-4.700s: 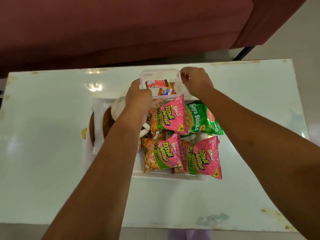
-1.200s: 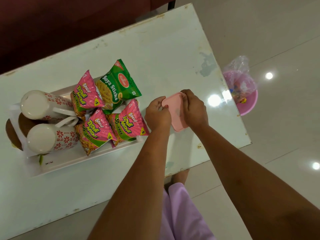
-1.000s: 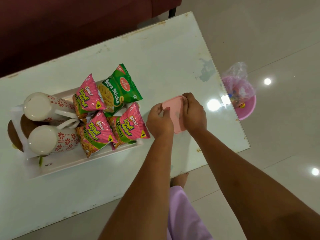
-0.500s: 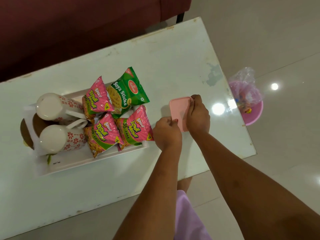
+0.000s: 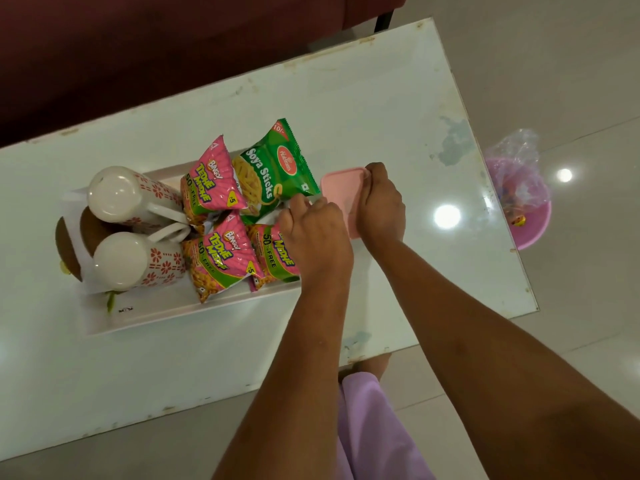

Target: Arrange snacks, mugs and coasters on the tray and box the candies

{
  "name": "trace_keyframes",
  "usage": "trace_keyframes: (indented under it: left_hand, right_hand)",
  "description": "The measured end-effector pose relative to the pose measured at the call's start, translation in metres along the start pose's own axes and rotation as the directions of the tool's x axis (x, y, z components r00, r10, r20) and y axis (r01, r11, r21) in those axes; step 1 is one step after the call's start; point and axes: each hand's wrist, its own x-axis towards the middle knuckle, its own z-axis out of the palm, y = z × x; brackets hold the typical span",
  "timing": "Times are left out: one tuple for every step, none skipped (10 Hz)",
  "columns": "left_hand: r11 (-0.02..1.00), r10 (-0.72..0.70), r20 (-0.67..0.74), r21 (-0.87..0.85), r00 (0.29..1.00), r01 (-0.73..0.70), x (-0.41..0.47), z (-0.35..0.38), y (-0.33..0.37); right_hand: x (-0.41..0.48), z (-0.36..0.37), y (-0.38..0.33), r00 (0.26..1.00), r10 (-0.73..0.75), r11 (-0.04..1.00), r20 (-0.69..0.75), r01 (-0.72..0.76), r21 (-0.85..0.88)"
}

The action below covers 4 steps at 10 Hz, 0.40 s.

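The candy box (image 5: 341, 188), closed under a pink lid, stands on the table against the right end of the white tray (image 5: 156, 306). My right hand (image 5: 381, 206) grips its far right edge with curled fingers. My left hand (image 5: 313, 240) curls over its left side and hides part of it. On the tray lie a green Soya Sticks pack (image 5: 273, 168) and three pink Bingo packs (image 5: 211, 181), (image 5: 221, 254), (image 5: 277, 254). Two white floral mugs (image 5: 117, 195), (image 5: 119, 259) lie on their sides over brown coasters (image 5: 65, 247).
The white table (image 5: 381, 98) ends close to the right of the box. A pink bowl (image 5: 530, 220) with a crumpled plastic bag stands on the floor beyond that end. A dark red sofa (image 5: 138, 46) runs along the far side.
The pink-lidded box has slid left, up to the tray's end and the green pack. My left hand moved from the box's near corner to its left side. My right hand kept its grip.
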Motion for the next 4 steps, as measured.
trace_keyframes:
  left_hand:
    - [1.000, 0.006, 0.003, 0.004, 1.000, -0.006, 0.000, 0.000, -0.001]
    - [0.999, 0.028, 0.076, 0.031, 0.997, -0.031, 0.002, -0.002, -0.002]
    - [0.997, 0.076, 0.108, 0.022, 0.991, -0.079, 0.003, -0.004, -0.005]
    - [0.990, 0.137, 0.058, 0.021, 0.989, -0.138, -0.002, -0.008, -0.016]
  right_hand:
    - [0.002, 0.000, 0.001, 1.000, -0.009, 1.000, -0.016, 0.009, -0.024]
    - [0.000, -0.002, 0.000, 1.000, -0.019, 0.998, -0.004, 0.019, -0.053]
    - [0.001, -0.004, -0.004, 1.000, -0.010, 0.999, 0.016, 0.010, -0.051]
    - [-0.001, -0.013, -0.003, 0.998, 0.038, 0.998, 0.044, -0.035, -0.059]
